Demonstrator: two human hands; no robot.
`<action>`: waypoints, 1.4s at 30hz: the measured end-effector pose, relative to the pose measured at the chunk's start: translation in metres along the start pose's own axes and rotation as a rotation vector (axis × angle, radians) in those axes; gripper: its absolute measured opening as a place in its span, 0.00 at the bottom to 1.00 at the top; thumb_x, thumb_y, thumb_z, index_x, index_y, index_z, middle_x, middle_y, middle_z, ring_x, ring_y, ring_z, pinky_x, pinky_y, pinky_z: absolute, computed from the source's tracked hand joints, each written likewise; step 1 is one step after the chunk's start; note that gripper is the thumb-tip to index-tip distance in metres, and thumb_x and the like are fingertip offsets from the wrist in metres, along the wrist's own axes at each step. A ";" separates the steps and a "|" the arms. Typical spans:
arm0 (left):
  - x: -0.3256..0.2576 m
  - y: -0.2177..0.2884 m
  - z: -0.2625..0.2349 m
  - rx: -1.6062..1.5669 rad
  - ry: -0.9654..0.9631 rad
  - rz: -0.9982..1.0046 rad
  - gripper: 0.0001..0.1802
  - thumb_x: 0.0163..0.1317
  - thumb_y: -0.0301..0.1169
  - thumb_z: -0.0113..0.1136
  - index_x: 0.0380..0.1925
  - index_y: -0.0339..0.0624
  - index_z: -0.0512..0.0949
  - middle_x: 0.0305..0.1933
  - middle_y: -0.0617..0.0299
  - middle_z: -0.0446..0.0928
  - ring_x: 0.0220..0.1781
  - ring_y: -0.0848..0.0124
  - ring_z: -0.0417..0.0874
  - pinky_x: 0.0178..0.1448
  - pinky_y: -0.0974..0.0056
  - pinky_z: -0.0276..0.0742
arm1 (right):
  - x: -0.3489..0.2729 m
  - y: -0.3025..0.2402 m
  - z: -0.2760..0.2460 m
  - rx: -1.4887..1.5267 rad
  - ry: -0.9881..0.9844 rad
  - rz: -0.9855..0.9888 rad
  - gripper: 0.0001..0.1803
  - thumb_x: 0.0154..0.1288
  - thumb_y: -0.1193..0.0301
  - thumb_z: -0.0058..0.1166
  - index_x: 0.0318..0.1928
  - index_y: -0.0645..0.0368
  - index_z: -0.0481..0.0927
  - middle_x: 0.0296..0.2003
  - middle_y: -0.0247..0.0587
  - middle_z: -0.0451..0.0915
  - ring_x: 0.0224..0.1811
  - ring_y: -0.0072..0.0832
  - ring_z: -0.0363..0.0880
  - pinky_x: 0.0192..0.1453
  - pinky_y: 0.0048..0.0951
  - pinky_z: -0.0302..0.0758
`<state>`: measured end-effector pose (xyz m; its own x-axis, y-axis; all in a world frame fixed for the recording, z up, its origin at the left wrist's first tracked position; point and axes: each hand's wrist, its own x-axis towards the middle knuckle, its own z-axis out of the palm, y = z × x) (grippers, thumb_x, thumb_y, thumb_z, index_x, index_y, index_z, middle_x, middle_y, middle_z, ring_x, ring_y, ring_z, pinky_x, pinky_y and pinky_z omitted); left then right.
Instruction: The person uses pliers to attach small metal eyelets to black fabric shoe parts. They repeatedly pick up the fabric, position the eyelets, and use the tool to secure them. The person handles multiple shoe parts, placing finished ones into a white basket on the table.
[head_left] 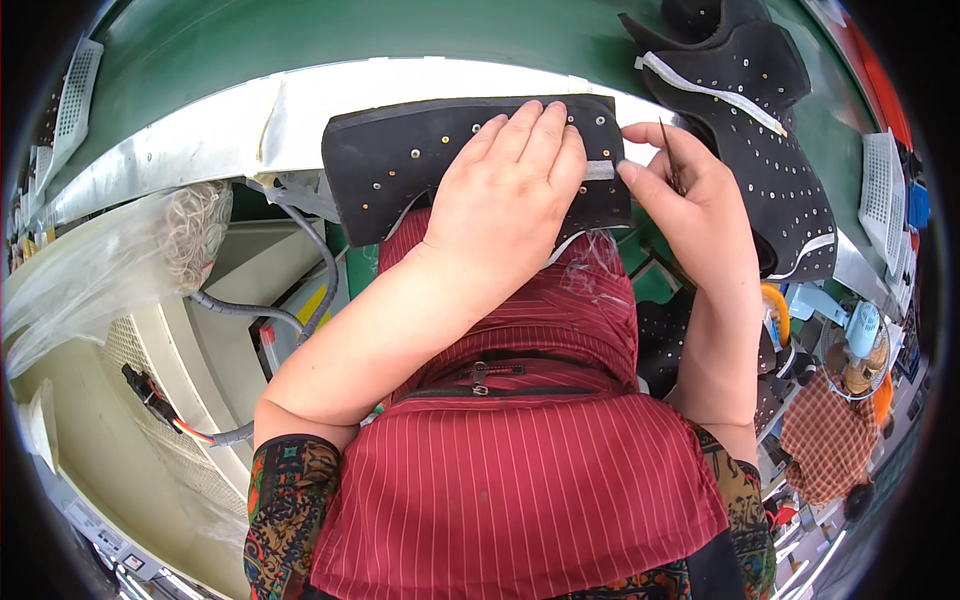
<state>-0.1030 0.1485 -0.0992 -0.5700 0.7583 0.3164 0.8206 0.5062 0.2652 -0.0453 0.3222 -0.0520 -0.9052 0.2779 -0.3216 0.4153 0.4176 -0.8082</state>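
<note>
Your left hand lies flat on the black studded panel, palm down, its fingers laid together and pointing up and to the right. Your right hand is at the panel's right edge, index finger bent above and thumb below, their tips spread apart. The thumb tip meets the end of the pale strip (whether it pinches the edge, you cannot tell from here). A slender dark tool is held in the crook of that same hand. Your left forearm slants in across your red striped apron; your right forearm rises almost straight. The panel sits over your lap, against the silver table edge. Farther right, more black studded pieces lie on the green tabletop.
</note>
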 end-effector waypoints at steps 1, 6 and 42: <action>0.000 -0.001 0.001 -0.014 0.011 0.001 0.19 0.53 0.27 0.53 0.47 0.37 0.74 0.54 0.53 0.73 0.57 0.59 0.74 0.58 0.59 0.72 | 0.001 0.000 0.002 0.006 0.000 -0.016 0.16 0.56 0.72 0.60 0.44 0.67 0.77 0.20 0.24 0.67 0.23 0.12 0.60 0.26 0.18 0.61; 0.000 -0.004 0.001 -0.069 0.035 -0.013 0.20 0.51 0.25 0.56 0.47 0.37 0.74 0.54 0.54 0.74 0.56 0.60 0.75 0.56 0.60 0.74 | 0.004 -0.001 0.011 0.042 -0.081 0.068 0.11 0.57 0.71 0.61 0.37 0.65 0.77 0.22 0.24 0.68 0.25 0.11 0.61 0.27 0.17 0.60; 0.001 -0.001 0.005 -0.049 0.038 0.024 0.23 0.48 0.26 0.53 0.49 0.41 0.75 0.57 0.51 0.70 0.57 0.57 0.73 0.58 0.57 0.71 | 0.031 -0.020 -0.033 -0.409 0.012 -0.080 0.12 0.57 0.69 0.59 0.35 0.66 0.78 0.20 0.37 0.73 0.24 0.19 0.68 0.30 0.22 0.67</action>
<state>-0.1039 0.1506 -0.1034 -0.5518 0.7533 0.3578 0.8318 0.4663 0.3010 -0.0782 0.3511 -0.0293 -0.9360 0.2392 -0.2582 0.3473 0.7468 -0.5672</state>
